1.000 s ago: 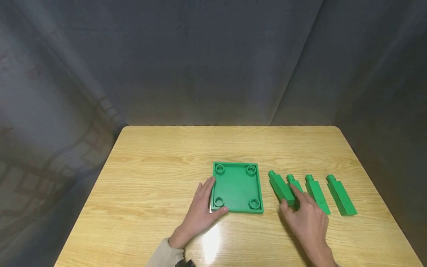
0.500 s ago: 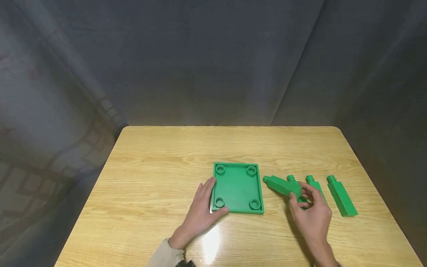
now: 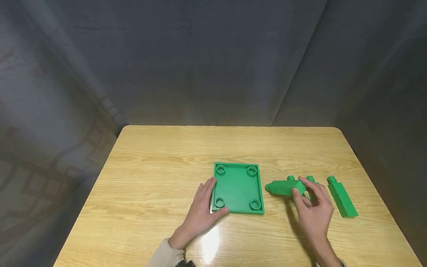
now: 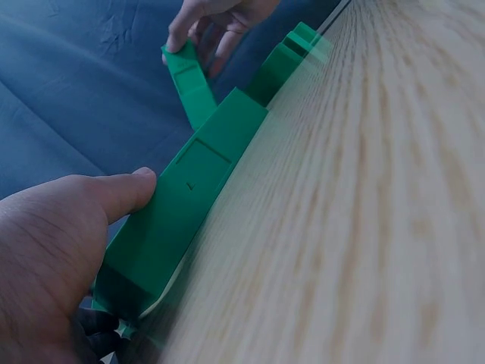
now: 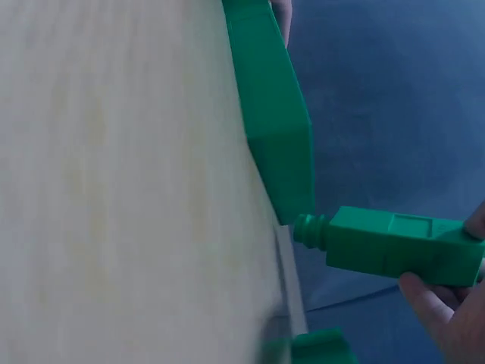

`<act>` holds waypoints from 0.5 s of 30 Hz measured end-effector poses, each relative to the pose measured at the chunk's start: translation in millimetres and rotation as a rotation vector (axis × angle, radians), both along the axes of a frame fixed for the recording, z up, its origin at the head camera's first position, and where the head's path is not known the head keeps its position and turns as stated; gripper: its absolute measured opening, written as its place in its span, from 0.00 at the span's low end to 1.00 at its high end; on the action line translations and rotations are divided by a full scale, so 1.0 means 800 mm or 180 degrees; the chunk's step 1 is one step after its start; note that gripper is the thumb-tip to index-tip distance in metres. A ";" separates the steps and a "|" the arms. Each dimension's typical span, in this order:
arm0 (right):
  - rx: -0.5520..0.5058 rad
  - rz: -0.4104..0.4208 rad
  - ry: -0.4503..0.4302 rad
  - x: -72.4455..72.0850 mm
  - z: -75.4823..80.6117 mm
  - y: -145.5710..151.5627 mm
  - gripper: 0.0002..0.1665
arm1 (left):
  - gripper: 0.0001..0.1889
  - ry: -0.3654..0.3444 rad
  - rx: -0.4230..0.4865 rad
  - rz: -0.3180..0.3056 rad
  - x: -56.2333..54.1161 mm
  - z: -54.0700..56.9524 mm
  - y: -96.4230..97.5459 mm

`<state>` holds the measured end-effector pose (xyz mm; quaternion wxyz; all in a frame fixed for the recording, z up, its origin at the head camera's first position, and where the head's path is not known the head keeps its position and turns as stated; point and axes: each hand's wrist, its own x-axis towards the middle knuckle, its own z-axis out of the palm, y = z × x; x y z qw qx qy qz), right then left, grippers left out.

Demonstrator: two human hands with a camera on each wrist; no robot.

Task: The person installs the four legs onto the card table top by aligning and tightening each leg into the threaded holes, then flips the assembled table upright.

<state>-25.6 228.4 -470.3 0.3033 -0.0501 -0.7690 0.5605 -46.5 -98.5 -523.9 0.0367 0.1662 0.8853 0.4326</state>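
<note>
A square green panel with a raised rim and a round socket at each corner lies on the table in the head view. My left hand holds its near left corner, the thumb along the front edge and the fingers at the left side. Right of the panel, my right hand pinches the thick end of a green leg, raised above the table. Its threaded end points left, towards the panel; the right wrist view shows the threads of this leg clearly. The two are apart.
Three similar legs lie to the right: one leg mostly hidden behind the held one, another leg partly covered by my right hand, and a fully visible leg. A dark curtain hangs behind the wooden table.
My right hand has taken hold of the nearest leg, lifted it and turned its threaded end to the left. My left hand has stayed at the panel.
</note>
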 end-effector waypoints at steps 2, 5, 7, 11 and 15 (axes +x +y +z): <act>0.0005 0.0018 0.0070 -0.002 0.005 0.002 0.22 | 0.57 0.0032 0.0006 0.0001 0.000 0.000 0.000; 0.0079 0.0037 0.0152 -0.006 0.010 0.005 0.22 | 0.57 0.0088 0.0016 -0.0001 0.001 0.000 0.000; 0.0134 0.0060 0.0201 -0.010 0.014 0.005 0.23 | 0.56 0.0130 0.0022 0.0003 0.001 0.000 0.000; 0.0278 0.0180 0.0373 -0.021 0.025 0.003 0.23 | 0.56 0.0138 0.0030 0.0000 0.001 -0.002 0.000; 0.0351 0.0382 0.0572 -0.033 0.039 -0.004 0.23 | 0.56 0.0132 0.0046 -0.0019 0.000 -0.002 0.000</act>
